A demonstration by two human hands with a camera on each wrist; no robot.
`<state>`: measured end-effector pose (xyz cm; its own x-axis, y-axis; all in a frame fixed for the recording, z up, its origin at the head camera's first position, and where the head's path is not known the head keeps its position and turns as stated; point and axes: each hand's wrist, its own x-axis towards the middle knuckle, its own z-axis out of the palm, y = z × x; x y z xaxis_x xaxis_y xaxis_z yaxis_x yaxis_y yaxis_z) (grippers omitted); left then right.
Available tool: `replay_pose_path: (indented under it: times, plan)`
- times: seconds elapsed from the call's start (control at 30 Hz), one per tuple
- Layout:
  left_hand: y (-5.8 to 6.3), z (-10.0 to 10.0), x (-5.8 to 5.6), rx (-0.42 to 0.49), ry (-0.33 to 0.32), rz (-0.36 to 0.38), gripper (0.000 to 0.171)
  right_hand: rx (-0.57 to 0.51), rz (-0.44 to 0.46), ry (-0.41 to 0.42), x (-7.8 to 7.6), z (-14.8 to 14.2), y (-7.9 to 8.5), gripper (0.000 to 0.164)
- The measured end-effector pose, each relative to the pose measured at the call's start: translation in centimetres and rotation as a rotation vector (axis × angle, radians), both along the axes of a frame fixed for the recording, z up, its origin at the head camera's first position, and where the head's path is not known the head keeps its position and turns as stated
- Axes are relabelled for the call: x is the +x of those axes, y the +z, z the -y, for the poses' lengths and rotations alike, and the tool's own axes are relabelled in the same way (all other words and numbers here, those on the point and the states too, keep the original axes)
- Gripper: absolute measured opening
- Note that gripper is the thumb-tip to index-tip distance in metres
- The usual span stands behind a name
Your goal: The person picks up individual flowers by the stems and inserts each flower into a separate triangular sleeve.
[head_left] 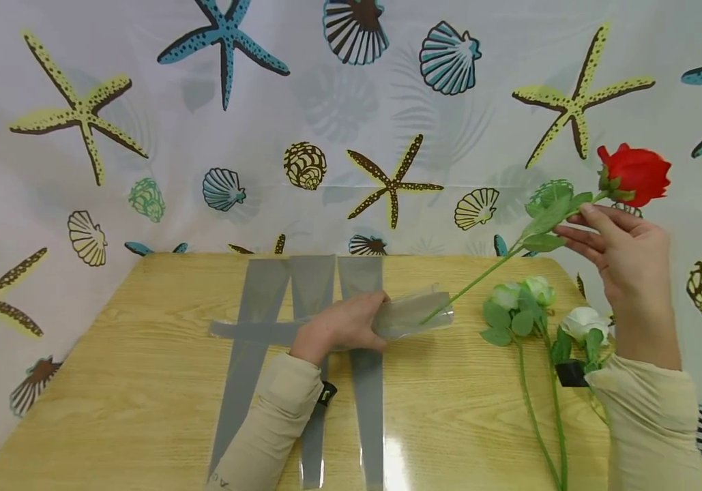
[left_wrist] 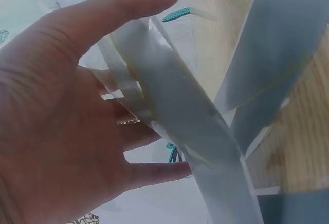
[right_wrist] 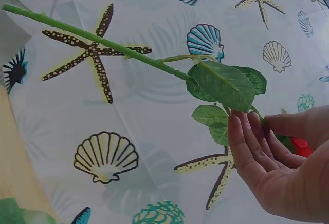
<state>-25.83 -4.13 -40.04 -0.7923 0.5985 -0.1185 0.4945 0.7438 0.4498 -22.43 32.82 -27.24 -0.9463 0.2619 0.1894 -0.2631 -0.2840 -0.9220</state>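
My left hand [head_left: 344, 320] holds a clear plastic flower sleeve [head_left: 408, 315] above the table, its wide mouth facing right. In the left wrist view, the thumb lies across one side of the sleeve [left_wrist: 175, 85] and the fingers are behind it. At the upper right, my right hand [head_left: 639, 256] pinches the stem of a red artificial rose [head_left: 639, 176] just below its bloom. The green stem [right_wrist: 118, 48] slants down left, and its lower end overlaps the sleeve's mouth in the head view. Whether that end is inside cannot be told.
Several flat grey-looking plastic sleeves [head_left: 366, 382] lie on the wooden table [head_left: 461, 416], one crosswise over others. White artificial roses [head_left: 584, 322] with green stems lie at the right, below my right forearm. A seashell-patterned cloth [head_left: 252, 136] hangs behind.
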Motion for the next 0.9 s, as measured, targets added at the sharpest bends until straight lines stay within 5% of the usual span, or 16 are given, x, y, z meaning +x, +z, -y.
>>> replay_pose_path:
  times: [0.37, 0.9]
  plan:
    - [-0.3, -0.4, 0.0, 0.021, 0.044, -0.043, 0.072, -0.140, 0.009, 0.121, -0.1, 2.6, -4.6, 0.016]
    - [-0.6, -1.0, 0.0, 0.007, 0.122, -0.094, 0.076, -0.057, 0.030, 0.183, -0.1, 5.1, -5.9, 0.020]
